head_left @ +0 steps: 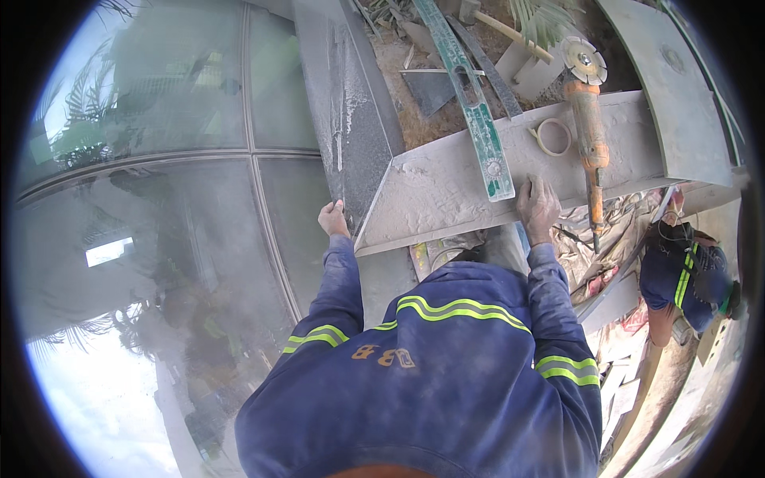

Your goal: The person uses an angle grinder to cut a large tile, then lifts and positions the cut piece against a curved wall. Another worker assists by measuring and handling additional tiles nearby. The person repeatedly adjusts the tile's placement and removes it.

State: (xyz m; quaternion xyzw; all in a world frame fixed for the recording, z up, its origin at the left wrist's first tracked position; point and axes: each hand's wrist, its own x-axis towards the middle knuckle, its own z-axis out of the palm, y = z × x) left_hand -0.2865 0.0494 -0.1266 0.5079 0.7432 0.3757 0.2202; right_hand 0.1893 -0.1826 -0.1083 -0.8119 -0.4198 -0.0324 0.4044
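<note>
My left hand (335,219) is closed at the near end of a dark grey stone slab (368,131), beside the glass. A small dark bit shows at its fingertips, too small to name. My right hand (539,209) rests with fingers spread over the near edge of a dust-covered pale slab (454,185). The two slabs meet at a slanted joint. Just ahead of my right hand lies a green spirit level (484,139) across the pale slab. A roll of tape (553,137) and an orange angle grinder (590,131) with a segmented disc lie right of it.
Large glass panes (151,231) in grey frames stand along the left. Another grey slab (677,95) crosses at the right end. Stone offcuts (430,89) and a wooden stick (514,36) lie beyond. Crumpled sheeting (613,215) and a crouching co-worker (684,275) are at right.
</note>
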